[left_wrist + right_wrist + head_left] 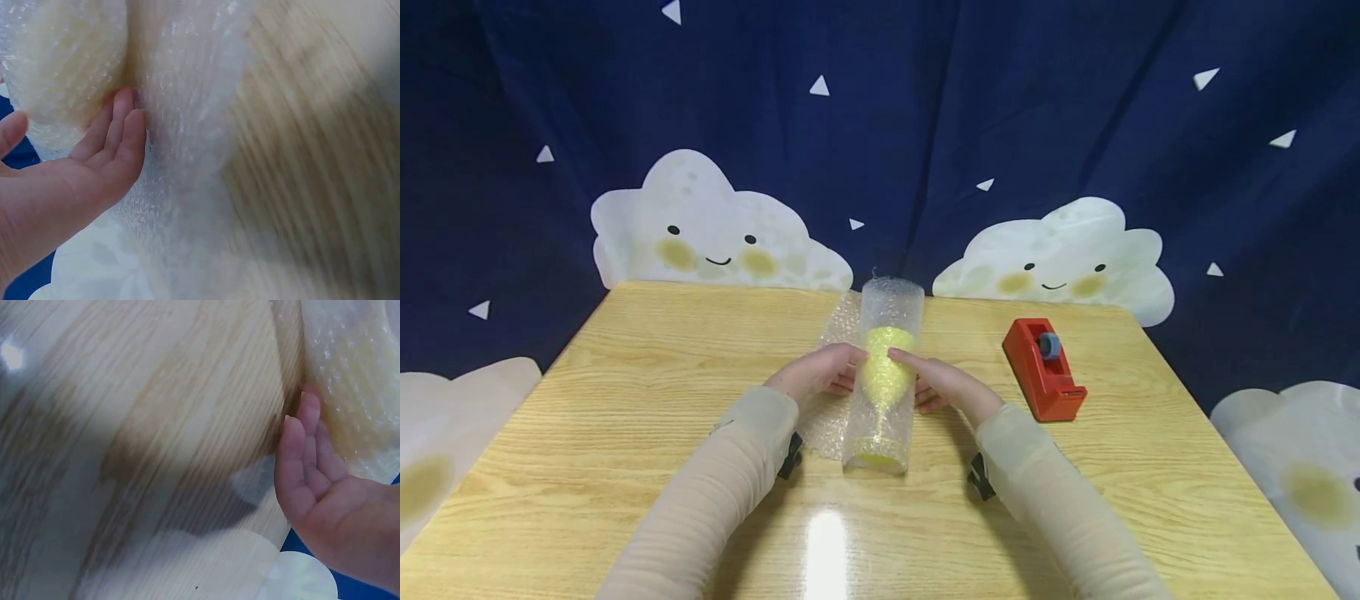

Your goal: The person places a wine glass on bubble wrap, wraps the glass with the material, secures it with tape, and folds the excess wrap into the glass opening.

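Note:
A yellow goblet [887, 367] lies rolled in clear bubble wrap [891, 304], its foot toward the near side of the table. The wrap reaches past both ends of it. At its left side is my left hand [820, 371], thumb at the upper edge, slightly bent fingers against the roll's lower side. From the opposite side my right hand [951, 385] touches the roll, with the thumb laid over the top and the nearly straight fingertips [309, 403] low beside it. Both palms stand partly away from the wrap.
A loose flap of bubble wrap [827, 429] spreads flat on the wooden table [685, 358] left of the roll. To the right stands a red tape dispenser [1037, 375] with a blue-cored roll. Behind the table hangs a dark blue curtain [887, 125] with clouds.

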Demonstrator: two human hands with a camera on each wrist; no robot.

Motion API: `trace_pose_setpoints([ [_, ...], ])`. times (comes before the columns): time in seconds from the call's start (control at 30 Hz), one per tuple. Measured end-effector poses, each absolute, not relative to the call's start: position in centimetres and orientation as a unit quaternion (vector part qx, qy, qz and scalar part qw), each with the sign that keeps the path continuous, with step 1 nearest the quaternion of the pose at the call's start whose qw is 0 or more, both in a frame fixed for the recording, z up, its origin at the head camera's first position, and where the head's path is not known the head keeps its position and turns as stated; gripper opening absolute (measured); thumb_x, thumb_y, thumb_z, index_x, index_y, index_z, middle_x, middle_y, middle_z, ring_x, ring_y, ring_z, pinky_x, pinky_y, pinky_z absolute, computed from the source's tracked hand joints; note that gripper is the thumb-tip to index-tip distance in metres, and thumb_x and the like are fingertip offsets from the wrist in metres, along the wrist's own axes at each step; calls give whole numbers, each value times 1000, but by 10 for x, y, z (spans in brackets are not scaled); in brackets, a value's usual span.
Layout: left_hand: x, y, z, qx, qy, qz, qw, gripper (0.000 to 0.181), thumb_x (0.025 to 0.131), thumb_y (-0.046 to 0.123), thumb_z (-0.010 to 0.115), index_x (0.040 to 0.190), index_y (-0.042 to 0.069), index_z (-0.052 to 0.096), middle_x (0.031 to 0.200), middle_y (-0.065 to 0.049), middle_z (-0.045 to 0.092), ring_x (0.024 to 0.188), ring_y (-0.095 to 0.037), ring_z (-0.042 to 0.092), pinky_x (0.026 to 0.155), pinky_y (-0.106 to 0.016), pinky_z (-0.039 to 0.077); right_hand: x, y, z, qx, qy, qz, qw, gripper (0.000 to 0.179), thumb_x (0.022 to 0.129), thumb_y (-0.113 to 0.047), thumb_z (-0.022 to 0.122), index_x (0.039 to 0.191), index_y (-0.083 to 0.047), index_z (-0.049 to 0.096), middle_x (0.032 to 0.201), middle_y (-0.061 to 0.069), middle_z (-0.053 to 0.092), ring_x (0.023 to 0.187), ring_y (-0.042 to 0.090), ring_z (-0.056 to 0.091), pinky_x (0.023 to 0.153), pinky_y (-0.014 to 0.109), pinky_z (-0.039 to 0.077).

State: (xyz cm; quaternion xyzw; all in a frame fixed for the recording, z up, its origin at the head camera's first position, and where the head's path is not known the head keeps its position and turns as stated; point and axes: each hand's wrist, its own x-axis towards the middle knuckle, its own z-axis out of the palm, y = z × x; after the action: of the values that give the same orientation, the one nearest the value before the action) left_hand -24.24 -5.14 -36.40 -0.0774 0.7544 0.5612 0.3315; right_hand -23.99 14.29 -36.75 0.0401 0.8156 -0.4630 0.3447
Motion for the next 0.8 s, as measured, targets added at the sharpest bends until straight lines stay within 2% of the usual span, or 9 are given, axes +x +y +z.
trace_pose_setpoints([
  [0.23, -241, -54, -368, -83, 761, 551, 331, 60, 91, 50, 48, 127, 2, 52, 125, -15, 61, 100, -21, 62, 92, -32, 46, -239, 144, -367, 43, 817, -462, 342, 78, 87, -65, 41, 135, -3, 40, 116, 22, 59, 88, 20, 59, 75, 32, 53],
  [0.37, -242, -53, -368, -82, 759, 551, 338, 59, 91, 50, 49, 128, 4, 52, 127, -14, 60, 105, -22, 61, 91, -32, 45, -238, 146, -366, 34, 816, -463, 343, 78, 88, -65, 39, 135, -2, 39, 118, 24, 58, 91, 22, 60, 77, 33, 53],
  [0.47, -242, -52, -368, -88, 754, 555, 341, 56, 92, 49, 49, 127, 5, 53, 125, -13, 61, 100, -20, 61, 85, -29, 45, -239, 148, -366, 23, 815, -462, 349, 80, 89, -65, 37, 136, -1, 39, 120, 25, 58, 94, 24, 61, 79, 34, 53],
  [0.6, -240, -53, -370, -104, 736, 577, 338, 50, 92, 46, 50, 122, 5, 54, 104, -8, 64, 86, -14, 58, 76, -25, 44, -240, 151, -365, 24, 811, -468, 349, 86, 89, -68, 26, 138, 3, 33, 120, 25, 58, 95, 24, 62, 79, 33, 52],
  [0.7, -239, -54, -372, -118, 717, 596, 341, 43, 93, 43, 51, 115, 6, 53, 89, 0, 57, 79, -11, 53, 73, -24, 44, -242, 152, -365, 41, 808, -476, 344, 87, 91, -66, 21, 140, 6, 29, 111, 20, 60, 87, 20, 61, 76, 32, 52],
  [0.8, -239, -53, -373, -124, 708, 604, 343, 41, 94, 43, 50, 112, 6, 51, 85, 1, 52, 77, -10, 50, 72, -24, 43, -243, 152, -365, 52, 808, -479, 340, 82, 93, -60, 23, 140, 6, 29, 101, 13, 61, 78, 15, 58, 71, 29, 52],
])
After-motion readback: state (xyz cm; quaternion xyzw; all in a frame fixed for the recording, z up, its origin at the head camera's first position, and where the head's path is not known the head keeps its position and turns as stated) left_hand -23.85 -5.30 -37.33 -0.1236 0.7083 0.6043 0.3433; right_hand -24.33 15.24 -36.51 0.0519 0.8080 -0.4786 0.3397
